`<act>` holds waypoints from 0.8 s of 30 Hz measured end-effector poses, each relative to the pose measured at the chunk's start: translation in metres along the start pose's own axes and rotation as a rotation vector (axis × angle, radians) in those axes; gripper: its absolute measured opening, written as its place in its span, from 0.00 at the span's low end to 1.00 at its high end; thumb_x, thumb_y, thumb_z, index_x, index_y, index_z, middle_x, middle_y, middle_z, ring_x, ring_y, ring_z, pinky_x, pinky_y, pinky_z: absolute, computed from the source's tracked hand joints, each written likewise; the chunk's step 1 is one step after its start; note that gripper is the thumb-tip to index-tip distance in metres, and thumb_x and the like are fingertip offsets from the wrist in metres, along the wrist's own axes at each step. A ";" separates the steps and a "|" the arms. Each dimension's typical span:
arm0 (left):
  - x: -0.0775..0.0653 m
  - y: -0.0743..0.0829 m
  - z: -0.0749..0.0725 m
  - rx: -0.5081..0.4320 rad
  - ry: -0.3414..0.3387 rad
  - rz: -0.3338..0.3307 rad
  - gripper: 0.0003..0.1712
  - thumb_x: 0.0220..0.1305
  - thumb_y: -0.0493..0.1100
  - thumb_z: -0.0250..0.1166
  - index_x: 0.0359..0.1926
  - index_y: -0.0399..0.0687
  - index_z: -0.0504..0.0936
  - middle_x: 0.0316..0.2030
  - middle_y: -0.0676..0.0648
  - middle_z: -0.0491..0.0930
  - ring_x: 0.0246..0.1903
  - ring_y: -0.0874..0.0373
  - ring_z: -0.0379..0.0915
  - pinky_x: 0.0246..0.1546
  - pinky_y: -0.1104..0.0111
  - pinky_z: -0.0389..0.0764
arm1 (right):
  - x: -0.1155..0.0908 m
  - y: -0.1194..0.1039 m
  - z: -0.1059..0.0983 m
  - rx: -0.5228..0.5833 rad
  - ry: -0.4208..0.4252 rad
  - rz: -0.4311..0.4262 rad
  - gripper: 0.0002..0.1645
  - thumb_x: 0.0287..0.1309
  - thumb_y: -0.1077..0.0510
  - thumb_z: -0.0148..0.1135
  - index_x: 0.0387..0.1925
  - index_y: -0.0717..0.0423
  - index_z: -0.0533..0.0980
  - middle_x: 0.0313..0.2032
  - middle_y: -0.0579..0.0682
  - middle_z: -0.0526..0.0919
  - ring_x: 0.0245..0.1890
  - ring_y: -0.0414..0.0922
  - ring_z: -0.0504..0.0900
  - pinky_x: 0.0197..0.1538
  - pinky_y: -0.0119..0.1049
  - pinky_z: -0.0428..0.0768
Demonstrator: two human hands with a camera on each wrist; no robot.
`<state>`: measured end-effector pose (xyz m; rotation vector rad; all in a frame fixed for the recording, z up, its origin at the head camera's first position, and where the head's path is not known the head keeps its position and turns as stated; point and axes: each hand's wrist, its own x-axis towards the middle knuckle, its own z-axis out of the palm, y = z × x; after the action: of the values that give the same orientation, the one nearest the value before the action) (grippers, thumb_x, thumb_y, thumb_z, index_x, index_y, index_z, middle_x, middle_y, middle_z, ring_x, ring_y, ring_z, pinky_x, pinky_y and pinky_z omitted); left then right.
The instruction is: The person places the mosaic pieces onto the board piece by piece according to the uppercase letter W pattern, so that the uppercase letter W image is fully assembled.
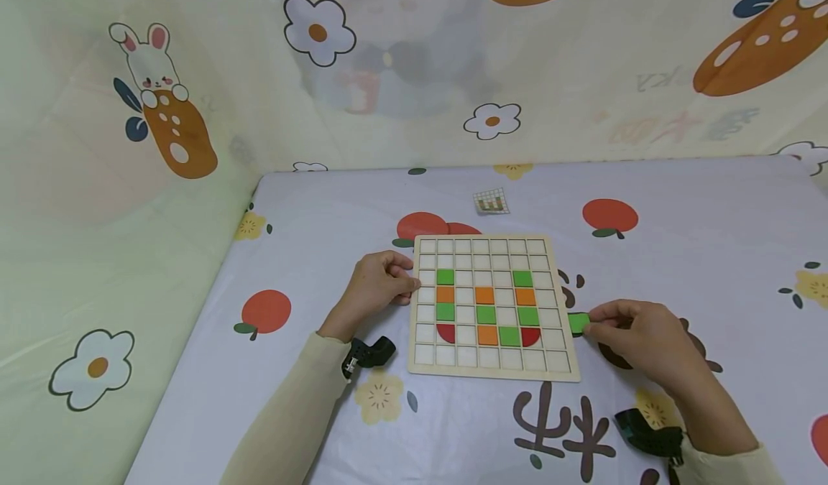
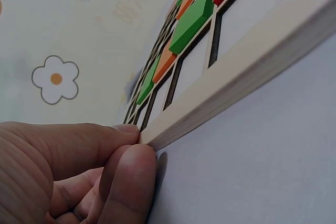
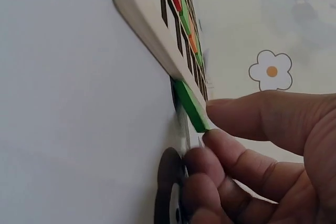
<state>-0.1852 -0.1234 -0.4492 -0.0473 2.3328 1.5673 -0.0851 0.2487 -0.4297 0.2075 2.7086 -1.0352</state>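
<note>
A wooden grid board [image 1: 494,376] lies flat on the cloth, with green, orange and red pieces in several of its cells. Two of those pieces, such as the left red one [image 1: 445,333], have a rounded side. My left hand [image 1: 375,284] pinches the board's left edge between thumb and finger, as the left wrist view shows at the wooden rim [image 2: 236,77]. Between thumb and fingertips, my right hand [image 1: 647,338] holds a green square block [image 1: 578,322] just beyond the right edge. In the right wrist view this green block [image 3: 191,107] is tilted close beside the rim.
Behind the board lies a small card [image 1: 491,201] printed with a grid pattern. The white tablecloth [image 1: 310,212] has printed fruit, flowers and dark characters. A patterned curtain [image 1: 401,133] stands at the back and left. Black wrist devices [image 1: 649,435] are worn on both arms.
</note>
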 end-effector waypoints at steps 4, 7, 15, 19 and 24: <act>-0.001 0.001 0.000 0.009 0.003 0.003 0.17 0.62 0.34 0.76 0.50 0.37 0.82 0.32 0.44 0.82 0.24 0.58 0.81 0.30 0.69 0.89 | -0.001 0.001 0.000 0.014 0.025 -0.024 0.15 0.65 0.57 0.70 0.48 0.63 0.84 0.35 0.50 0.88 0.37 0.47 0.79 0.30 0.31 0.78; -0.001 0.001 0.000 0.015 0.005 0.004 0.17 0.62 0.34 0.76 0.50 0.38 0.82 0.31 0.44 0.82 0.24 0.58 0.81 0.30 0.69 0.89 | -0.002 0.001 0.001 0.025 0.033 -0.033 0.15 0.66 0.58 0.68 0.50 0.63 0.83 0.34 0.50 0.87 0.33 0.44 0.78 0.27 0.31 0.77; -0.001 0.001 0.000 0.006 0.000 0.010 0.16 0.62 0.34 0.75 0.50 0.37 0.82 0.31 0.44 0.82 0.24 0.58 0.81 0.29 0.70 0.89 | -0.004 -0.001 0.002 0.038 0.026 -0.089 0.19 0.64 0.62 0.67 0.56 0.63 0.82 0.31 0.50 0.82 0.26 0.42 0.75 0.23 0.31 0.72; -0.001 0.001 0.000 -0.004 -0.003 0.004 0.17 0.62 0.34 0.75 0.50 0.37 0.82 0.31 0.44 0.82 0.24 0.58 0.81 0.30 0.69 0.89 | -0.002 -0.001 0.003 0.009 0.012 -0.105 0.22 0.60 0.62 0.72 0.55 0.65 0.82 0.33 0.50 0.82 0.31 0.44 0.76 0.27 0.29 0.74; -0.002 0.002 0.000 -0.001 -0.002 0.000 0.17 0.62 0.33 0.75 0.50 0.37 0.82 0.31 0.44 0.81 0.24 0.58 0.81 0.30 0.69 0.89 | -0.001 -0.003 0.006 -0.063 0.037 -0.121 0.21 0.56 0.64 0.73 0.52 0.65 0.83 0.32 0.49 0.81 0.32 0.46 0.76 0.27 0.30 0.73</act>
<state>-0.1839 -0.1228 -0.4472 -0.0463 2.3306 1.5683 -0.0841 0.2428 -0.4320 0.0524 2.8127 -0.9848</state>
